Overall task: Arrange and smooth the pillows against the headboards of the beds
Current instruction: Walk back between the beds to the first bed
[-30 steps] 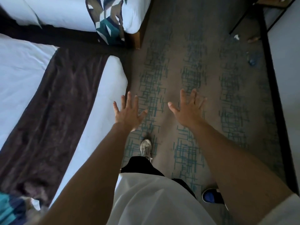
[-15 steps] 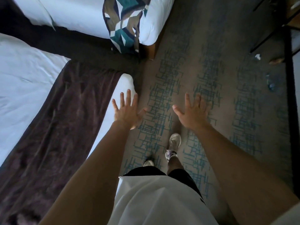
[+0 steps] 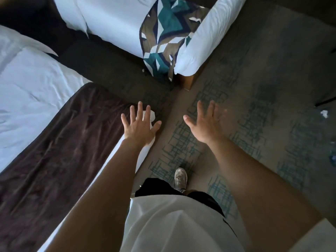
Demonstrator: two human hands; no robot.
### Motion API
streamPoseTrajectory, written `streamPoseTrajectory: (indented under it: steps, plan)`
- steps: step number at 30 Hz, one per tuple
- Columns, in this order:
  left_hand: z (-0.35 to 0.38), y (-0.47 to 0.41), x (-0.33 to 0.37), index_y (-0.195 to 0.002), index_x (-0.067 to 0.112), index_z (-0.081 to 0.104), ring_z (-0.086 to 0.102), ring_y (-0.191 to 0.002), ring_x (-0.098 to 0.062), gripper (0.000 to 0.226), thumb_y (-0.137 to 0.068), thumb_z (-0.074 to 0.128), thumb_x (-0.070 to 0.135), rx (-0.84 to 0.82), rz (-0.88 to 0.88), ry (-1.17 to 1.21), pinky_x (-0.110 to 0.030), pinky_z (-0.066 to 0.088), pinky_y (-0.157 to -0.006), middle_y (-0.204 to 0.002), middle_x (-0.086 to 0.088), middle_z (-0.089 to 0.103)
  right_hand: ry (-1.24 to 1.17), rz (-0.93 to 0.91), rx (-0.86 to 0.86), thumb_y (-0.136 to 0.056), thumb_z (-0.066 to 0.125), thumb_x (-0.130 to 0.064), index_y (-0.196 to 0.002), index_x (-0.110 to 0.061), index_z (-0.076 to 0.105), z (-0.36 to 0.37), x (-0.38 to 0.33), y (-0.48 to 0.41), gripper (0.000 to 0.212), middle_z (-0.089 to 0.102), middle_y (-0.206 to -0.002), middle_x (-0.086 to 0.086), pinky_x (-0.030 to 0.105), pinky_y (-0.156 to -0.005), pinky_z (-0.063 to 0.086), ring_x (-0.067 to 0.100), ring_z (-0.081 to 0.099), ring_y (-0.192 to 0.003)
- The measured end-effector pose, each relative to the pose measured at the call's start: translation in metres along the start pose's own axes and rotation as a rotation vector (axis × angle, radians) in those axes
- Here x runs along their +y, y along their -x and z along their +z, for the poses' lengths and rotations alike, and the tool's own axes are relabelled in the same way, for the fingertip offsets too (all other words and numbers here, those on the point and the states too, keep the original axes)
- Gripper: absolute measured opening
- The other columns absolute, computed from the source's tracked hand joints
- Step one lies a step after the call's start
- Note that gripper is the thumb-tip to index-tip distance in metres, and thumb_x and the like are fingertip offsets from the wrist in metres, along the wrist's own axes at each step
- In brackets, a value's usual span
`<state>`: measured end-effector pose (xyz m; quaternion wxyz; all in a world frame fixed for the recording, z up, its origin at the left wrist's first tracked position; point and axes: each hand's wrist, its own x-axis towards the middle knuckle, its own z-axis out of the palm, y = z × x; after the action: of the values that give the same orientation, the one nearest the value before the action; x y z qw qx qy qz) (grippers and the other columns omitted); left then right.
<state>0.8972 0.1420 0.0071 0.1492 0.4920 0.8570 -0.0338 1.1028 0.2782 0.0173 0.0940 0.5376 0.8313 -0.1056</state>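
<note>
I stand at the foot corner of the near bed (image 3: pixel 32 84), which has white linen and a dark brown runner (image 3: pixel 60 139) across its end. My left hand (image 3: pixel 140 127) hovers above that corner with fingers spread, holding nothing. My right hand (image 3: pixel 205 124) is stretched out over the carpet, fingers also spread and empty. A second bed (image 3: pixel 116 19) lies ahead at the top, with white linen and a teal, brown and white patterned runner (image 3: pixel 163 37). No pillows or headboards are in view.
A dark gap (image 3: pixel 109 70) separates the two beds. Patterned grey and teal carpet (image 3: pixel 254 106) stretches to the right, with small bits of litter (image 3: pixel 324 113) near the right edge. The far bed's wooden leg (image 3: pixel 187 83) stands at its corner. My shoe (image 3: pixel 181 178) is on the carpet below.
I have walked forward along the near bed's foot. The far bed and its patterned runner have come closer and lower in view. Both hands stay spread and empty.
</note>
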Motion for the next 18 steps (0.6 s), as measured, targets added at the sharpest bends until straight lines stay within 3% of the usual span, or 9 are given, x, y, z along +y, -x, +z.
streamPoseTrajectory:
  steps: [6,11,18]
  plan:
    - [-0.022,-0.069,0.016,-0.161,0.028,0.002,-0.011,-0.155,-0.033,0.08,-0.097,0.016,0.074,-0.015,-0.11,0.049,-0.064,-0.004,-0.119,-0.169,-0.003,-0.013,0.062,-0.091,-0.033,-0.076,-0.008,-0.088,-0.159,-0.029,0.002,-0.029,-0.009,-0.095,0.102,0.002,-0.165,0.024,0.063,-0.117,-0.008,0.038,0.001,-0.153]
    - [-0.04,-0.135,0.013,-0.162,0.027,0.002,-0.011,-0.155,-0.033,0.08,-0.097,0.016,0.072,-0.017,-0.172,0.067,-0.064,-0.003,-0.119,-0.169,-0.003,-0.012,0.099,-0.167,-0.062,-0.083,0.003,-0.086,-0.159,-0.028,0.0,-0.048,-0.025,-0.177,0.096,-0.002,-0.166,0.023,0.063,-0.117,-0.01,0.039,-0.003,-0.153]
    - [-0.076,-0.246,-0.01,-0.162,0.026,0.003,-0.01,-0.155,-0.033,0.079,-0.098,0.018,0.071,-0.003,-0.24,0.109,-0.065,0.0,-0.12,-0.17,-0.003,-0.011,0.131,-0.226,-0.031,-0.077,-0.001,-0.087,-0.159,-0.029,0.0,-0.083,-0.068,-0.306,0.1,-0.003,-0.166,0.021,0.063,-0.117,-0.008,0.04,-0.003,-0.153]
